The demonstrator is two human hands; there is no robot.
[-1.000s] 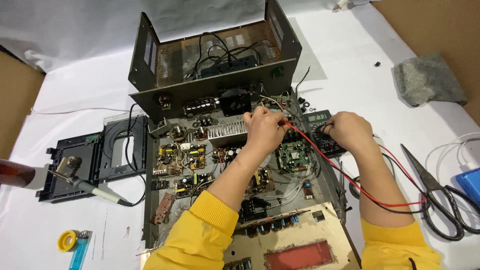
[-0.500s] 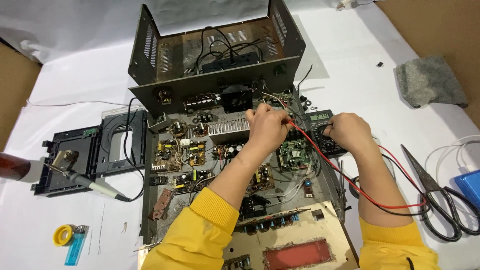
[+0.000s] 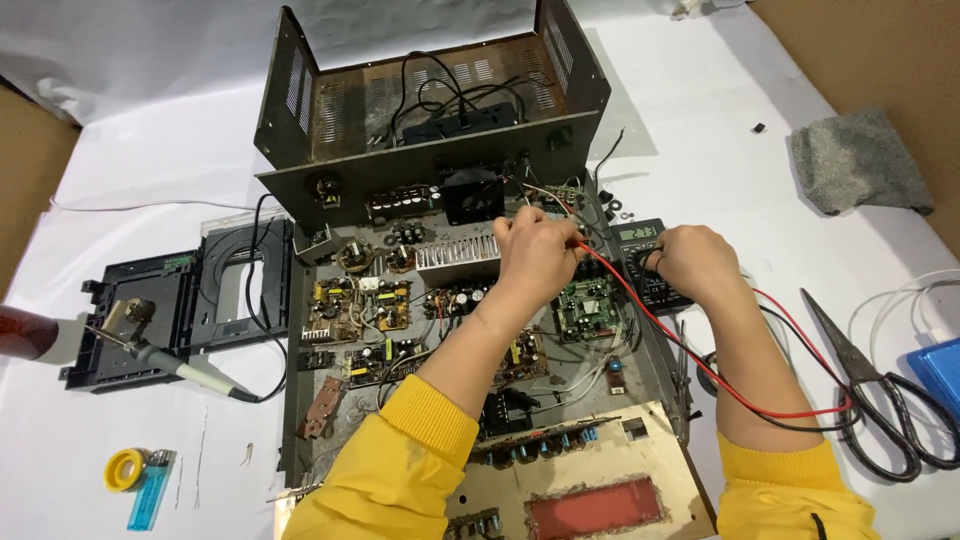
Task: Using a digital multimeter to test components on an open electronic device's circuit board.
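An opened electronics chassis (image 3: pixel 300 330) with several circuit boards lies in front of me. My left hand (image 3: pixel 535 250) is closed around the red and black test probes, whose tips are pressed near the boards at the chassis's back right. A red lead (image 3: pixel 700 370) and a black lead run from it across my right forearm. My right hand (image 3: pixel 690 262) rests on the dial of a dark multimeter (image 3: pixel 640 238) at the chassis's right edge, fingers gripping the dial. Both sleeves are yellow.
The metal cover (image 3: pixel 430 100) stands behind the chassis. A black disc-drive tray (image 3: pixel 170 310) and a soldering iron (image 3: pixel 180 365) lie left. Solder roll (image 3: pixel 124 468) and blue lighter (image 3: pixel 150 490) sit front left. Scissors (image 3: pixel 880 390), a grey cloth (image 3: pixel 860 160) and a blue box (image 3: pixel 940 365) lie right.
Both hands stay in nearly the same place on the probes and the meter; only the camera view shifts slightly.
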